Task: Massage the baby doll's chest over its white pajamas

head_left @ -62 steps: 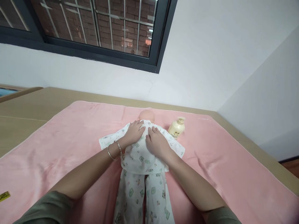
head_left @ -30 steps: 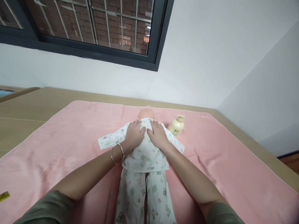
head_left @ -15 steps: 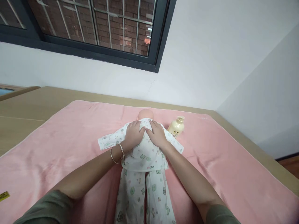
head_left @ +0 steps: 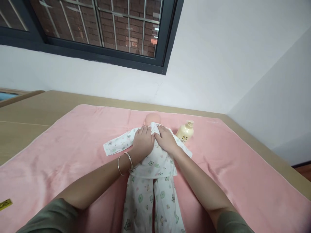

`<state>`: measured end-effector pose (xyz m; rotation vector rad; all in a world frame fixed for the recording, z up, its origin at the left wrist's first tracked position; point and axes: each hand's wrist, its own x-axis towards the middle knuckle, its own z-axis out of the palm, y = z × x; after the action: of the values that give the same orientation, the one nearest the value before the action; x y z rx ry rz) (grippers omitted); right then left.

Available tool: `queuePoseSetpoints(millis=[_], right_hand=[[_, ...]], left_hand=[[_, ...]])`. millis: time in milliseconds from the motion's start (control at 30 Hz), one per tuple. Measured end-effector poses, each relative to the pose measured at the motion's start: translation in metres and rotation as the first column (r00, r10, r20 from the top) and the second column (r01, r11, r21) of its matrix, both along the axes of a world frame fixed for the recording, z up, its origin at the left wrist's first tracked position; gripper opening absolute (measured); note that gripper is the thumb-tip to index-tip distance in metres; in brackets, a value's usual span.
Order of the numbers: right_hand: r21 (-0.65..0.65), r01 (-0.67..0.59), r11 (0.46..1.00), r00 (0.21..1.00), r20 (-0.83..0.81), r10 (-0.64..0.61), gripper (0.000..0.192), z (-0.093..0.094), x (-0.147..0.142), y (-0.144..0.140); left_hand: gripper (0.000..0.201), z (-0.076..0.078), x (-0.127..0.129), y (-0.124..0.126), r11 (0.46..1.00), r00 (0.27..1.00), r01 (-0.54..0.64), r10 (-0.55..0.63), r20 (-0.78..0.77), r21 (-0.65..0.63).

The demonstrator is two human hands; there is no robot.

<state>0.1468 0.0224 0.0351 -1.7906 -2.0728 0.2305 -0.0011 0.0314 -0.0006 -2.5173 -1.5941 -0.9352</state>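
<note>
A baby doll lies stretched out on a pink blanket point(head_left: 80, 142), its smooth bald head point(head_left: 152, 118) toward the wall. It wears a white long-sleeved top point(head_left: 155, 165) and matching trousers point(head_left: 139, 197), printed with small green bears. My left hand point(head_left: 143, 140) rests flat on the left side of the doll's upper body, fingers extended toward the head. Beside it, my right hand point(head_left: 166, 139) lies flat on the right side, the two thumbs close together at the middle. Neither hand grips anything. The doll's face does not show. Two bangles point(head_left: 125, 163) circle my left wrist.
A cream pump bottle point(head_left: 185, 131) stands right of the doll's shoulder, near its sleeve. The blanket covers a wooden surface point(head_left: 29, 110) against a white wall, below a dark-framed window point(head_left: 102, 60). A yellow label point(head_left: 5, 204) lies at the far left.
The view has shifted slightly. My left hand has turned a little and sits slightly closer to the middle of the doll's upper body. Both hands stay on the doll.
</note>
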Motion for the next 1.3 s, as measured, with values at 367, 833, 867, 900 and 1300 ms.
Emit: queuePoseSetpoints(millis=[367,833,867,900,1300], right_hand=[[-0.114,-0.031,0.993,0.999,-0.018,0.029,0.037,0.024,0.005,-0.014],[0.002,0.037,0.999,0.987,0.156,-0.037,0.047,0.014,-0.015,-0.021],[-0.01,0.033,0.999,0.991,0.13,-0.031,0.045,0.015,-0.011,-0.017],[-0.028,0.03,0.999,0.995,0.1,-0.027,0.043,0.015,-0.006,-0.012],[-0.037,0.03,0.999,0.968,0.252,-0.02,0.052,0.017,-0.017,-0.024]], left_hand=[[0.043,0.009,-0.003,0.007,0.997,0.999,0.033,-0.035,-0.024,-0.064],[0.043,0.015,-0.01,0.014,0.991,0.991,0.119,-0.122,-0.054,-0.069],[0.044,0.015,-0.008,0.009,0.993,0.992,0.103,-0.107,-0.067,-0.055],[0.045,0.014,-0.005,0.003,0.995,0.993,0.088,-0.091,-0.079,-0.041],[0.045,0.01,-0.011,0.019,0.991,0.992,0.105,-0.11,-0.053,-0.084]])
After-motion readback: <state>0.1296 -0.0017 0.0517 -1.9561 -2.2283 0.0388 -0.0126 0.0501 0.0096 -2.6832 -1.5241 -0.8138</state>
